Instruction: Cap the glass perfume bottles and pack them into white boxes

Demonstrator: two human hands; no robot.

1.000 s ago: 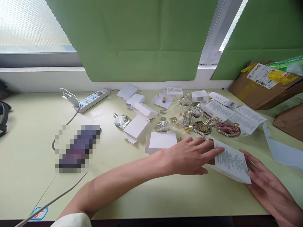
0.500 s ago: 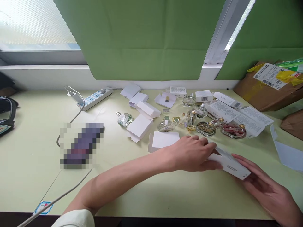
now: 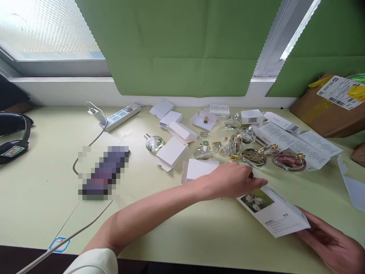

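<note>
Head view: left hand (image 3: 234, 182) closed on printed carton (image 3: 275, 217), right hand (image 3: 332, 239) loosely around its end.

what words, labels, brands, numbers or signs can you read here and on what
None reads clearly enough to quote.
Held white box: print too small.
Printed white boxes, back and right: too small.
Cardboard box label: blurred.
Desk sticker: red sign unclear.
Black item's sticker, far left: unclear.
Glass bottles: markings unclear.
</note>
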